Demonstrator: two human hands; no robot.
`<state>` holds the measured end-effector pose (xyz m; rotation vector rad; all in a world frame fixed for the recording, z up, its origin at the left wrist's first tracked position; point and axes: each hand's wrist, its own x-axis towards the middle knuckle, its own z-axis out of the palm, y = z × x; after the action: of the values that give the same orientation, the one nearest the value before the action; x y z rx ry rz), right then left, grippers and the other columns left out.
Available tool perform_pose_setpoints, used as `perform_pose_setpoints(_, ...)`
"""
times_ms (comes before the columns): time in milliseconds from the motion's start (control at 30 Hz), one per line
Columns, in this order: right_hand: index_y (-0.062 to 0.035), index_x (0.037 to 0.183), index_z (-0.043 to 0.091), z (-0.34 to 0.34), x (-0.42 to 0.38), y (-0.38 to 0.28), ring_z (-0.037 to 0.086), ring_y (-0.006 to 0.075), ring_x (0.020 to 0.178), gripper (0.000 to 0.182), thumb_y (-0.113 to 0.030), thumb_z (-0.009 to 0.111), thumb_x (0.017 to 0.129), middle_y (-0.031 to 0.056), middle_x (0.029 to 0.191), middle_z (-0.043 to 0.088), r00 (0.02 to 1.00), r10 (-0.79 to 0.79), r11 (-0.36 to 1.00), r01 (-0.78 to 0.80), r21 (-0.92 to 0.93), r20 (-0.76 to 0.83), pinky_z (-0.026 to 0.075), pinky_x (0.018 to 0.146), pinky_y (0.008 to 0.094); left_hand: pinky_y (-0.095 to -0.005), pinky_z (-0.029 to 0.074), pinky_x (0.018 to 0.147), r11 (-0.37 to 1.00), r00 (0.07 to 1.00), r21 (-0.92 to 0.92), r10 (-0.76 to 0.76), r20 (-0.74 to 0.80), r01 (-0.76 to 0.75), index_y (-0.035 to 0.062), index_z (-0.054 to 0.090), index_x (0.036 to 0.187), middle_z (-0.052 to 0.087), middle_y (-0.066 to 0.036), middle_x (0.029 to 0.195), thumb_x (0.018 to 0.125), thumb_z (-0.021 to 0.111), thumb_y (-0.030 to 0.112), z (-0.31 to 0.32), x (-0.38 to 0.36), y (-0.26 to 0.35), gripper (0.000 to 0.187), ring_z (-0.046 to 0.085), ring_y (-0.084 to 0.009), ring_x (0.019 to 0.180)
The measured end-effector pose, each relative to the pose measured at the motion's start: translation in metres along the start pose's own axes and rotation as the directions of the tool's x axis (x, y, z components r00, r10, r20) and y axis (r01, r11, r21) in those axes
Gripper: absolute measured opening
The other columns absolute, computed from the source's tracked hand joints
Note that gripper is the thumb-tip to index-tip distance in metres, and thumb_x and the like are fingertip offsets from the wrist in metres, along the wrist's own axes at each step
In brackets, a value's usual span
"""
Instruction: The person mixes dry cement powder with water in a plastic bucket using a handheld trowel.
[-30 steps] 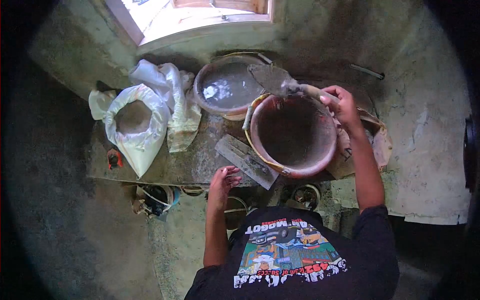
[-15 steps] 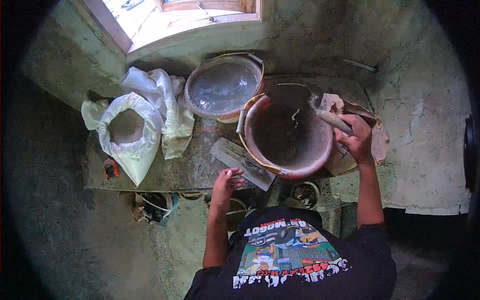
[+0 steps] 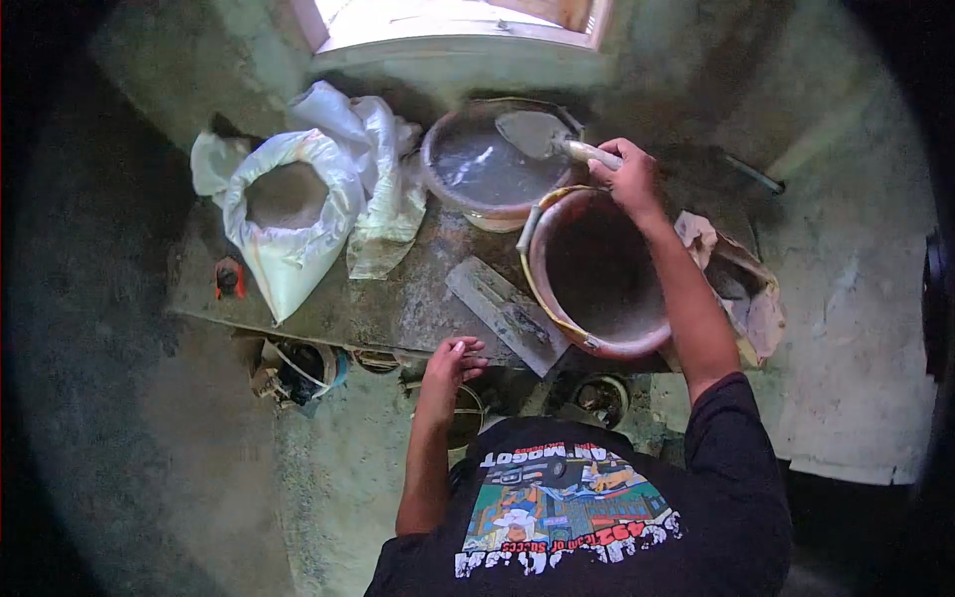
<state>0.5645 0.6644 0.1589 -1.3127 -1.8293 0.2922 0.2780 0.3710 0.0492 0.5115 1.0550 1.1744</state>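
My right hand [image 3: 627, 179] is closed round the handle of a pointed trowel [image 3: 534, 134], its grey blade lying over the bucket of water [image 3: 468, 184]. Below that forearm stands a second bucket [image 3: 542, 284], its inside dark, with a yellowish wire handle resting against its left side. My left hand [image 3: 457, 362] hovers by the table's front edge with fingers loosely apart and nothing in them. Just right of it, a flat plastering trowel [image 3: 507, 314] lies on the table, grip upward.
An open white sack [image 3: 288, 234] of grey powder stands left, beside a crumpled sack [image 3: 386, 209] and a small orange-and-black object [image 3: 229, 278]. Torn brown paper [image 3: 751, 298] lies right of the buckets. Containers [image 3: 318, 373] sit beneath the table [image 3: 398, 318]; a window [image 3: 448, 40] is behind.
My right hand has carried the trowel from the right rim of the dark bucket up and left over the water bucket. The view has shifted; my left hand stays about where it was.
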Motion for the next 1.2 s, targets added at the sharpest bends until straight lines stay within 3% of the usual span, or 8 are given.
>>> perform_pose_setpoints(200, -0.0029, 0.094, 0.072, 0.027, 0.001, 0.016, 0.071, 0.0232, 0.079, 0.029, -0.023, 0.081, 0.075, 0.0133, 0.087, 0.073, 0.982, 0.166, 0.986, -0.166, -0.007, 0.09, 0.054, 0.074, 0.0373, -0.0339, 0.05, 0.086, 1.0, 0.99, 0.018, 0.002, -0.138, 0.0, 0.0043, 0.058, 0.121, 0.065, -0.01, 0.119, 0.102, 0.047, 0.032, -0.02, -0.023, 0.003, 0.036, 0.065, -0.0197, 0.097)
perform_pose_setpoints(300, -0.0003, 0.093, 0.071, 0.031, -0.003, 0.024, 0.064, 0.0135, 0.065, 0.029, -0.025, 0.079, 0.08, 0.0069, 0.077, 0.07, 0.953, 0.261, 0.954, -0.279, 0.107, 0.152, 0.054, 0.06, 0.0332, -0.0339, 0.05, 0.086, 1.0, 0.989, -0.006, 0.028, -0.142, -0.029, 0.0041, 0.058, 0.121, 0.065, -0.011, 0.119, 0.102, 0.047, 0.032, -0.027, -0.025, 0.0, 0.036, 0.065, -0.0198, 0.096)
perform_pose_setpoints(433, -0.0009, 0.095, 0.07, 0.015, -0.01, 0.017, 0.061, 0.0105, 0.062, 0.028, -0.025, 0.077, 0.084, 0.0039, 0.077, 0.068, 0.878, 0.425, 0.859, -0.468, 0.206, 0.221, 0.051, 0.055, 0.0285, -0.0338, 0.05, 0.086, 1.0, 0.992, 0.008, 0.008, -0.126, -0.007, 0.0041, 0.058, 0.121, 0.065, -0.011, 0.118, 0.102, 0.047, 0.032, -0.027, -0.019, 0.002, 0.036, 0.066, -0.0198, 0.096)
perform_pose_setpoints(500, -0.0022, 0.097, 0.069, 0.006, -0.015, 0.015, 0.061, 0.0086, 0.063, 0.026, -0.025, 0.075, 0.087, 0.0016, 0.079, 0.067, 0.862, 0.428, 0.767, -0.506, 0.396, 0.272, 0.05, 0.052, 0.0259, -0.0338, 0.05, 0.086, 1.0, 0.994, 0.018, 0.002, -0.107, 0.0, 0.0041, 0.058, 0.121, 0.065, -0.011, 0.119, 0.102, 0.047, 0.033, -0.027, -0.015, 0.003, 0.036, 0.066, -0.0198, 0.097)
perform_pose_setpoints(800, -0.0039, 0.101, 0.068, -0.063, -0.027, -0.002, 0.056, 0.0068, 0.072, 0.03, -0.029, 0.077, 0.087, -0.0016, 0.084, 0.065, 0.887, 0.426, 0.702, -0.45, 0.552, 0.18, 0.045, 0.064, 0.0235, -0.0329, 0.049, 0.087, 0.995, 0.999, 0.09, -0.04, 0.018, 0.039, 0.0037, 0.057, 0.121, 0.064, -0.012, 0.12, 0.102, 0.047, 0.033, -0.015, 0.001, 0.005, 0.036, 0.064, -0.0196, 0.097)
perform_pose_setpoints(833, -0.0041, 0.102, 0.069, -0.073, -0.028, -0.007, 0.056, 0.0067, 0.075, 0.032, -0.03, 0.078, 0.086, -0.0023, 0.085, 0.064, 0.89, 0.436, 0.775, -0.447, 0.446, 0.132, 0.045, 0.068, 0.0228, -0.033, 0.049, 0.087, 0.994, 0.998, 0.098, -0.046, 0.049, 0.041, 0.0036, 0.057, 0.121, 0.064, -0.013, 0.121, 0.102, 0.046, 0.032, -0.015, 0.004, 0.002, 0.036, 0.064, -0.02, 0.097)
perform_pose_setpoints(1067, -0.0016, 0.105, 0.067, -0.115, -0.056, 0.005, 0.058, 0.0071, 0.079, 0.035, -0.03, 0.077, 0.086, -0.0011, 0.089, 0.065, 0.888, 0.453, 0.771, -0.436, 0.464, 0.082, 0.047, 0.074, 0.0244, -0.0334, 0.049, 0.088, 0.982, 0.976, 0.165, -0.123, 0.182, 0.093, 0.0027, 0.055, 0.123, 0.063, -0.013, 0.121, 0.101, 0.047, 0.034, -0.007, 0.021, -0.007, 0.039, 0.064, -0.0207, 0.098)
perform_pose_setpoints(1200, -0.0008, 0.107, 0.065, -0.149, -0.08, 0.015, 0.058, 0.0074, 0.08, 0.041, -0.031, 0.079, 0.083, -0.0005, 0.091, 0.065, 0.936, 0.35, 0.839, -0.333, 0.43, 0.041, 0.048, 0.073, 0.0234, -0.0332, 0.049, 0.089, 0.972, 0.966, 0.213, -0.149, 0.212, 0.103, 0.0021, 0.055, 0.124, 0.063, -0.013, 0.121, 0.1, 0.049, 0.034, 0.008, 0.024, -0.008, 0.04, 0.064, -0.02, 0.098)
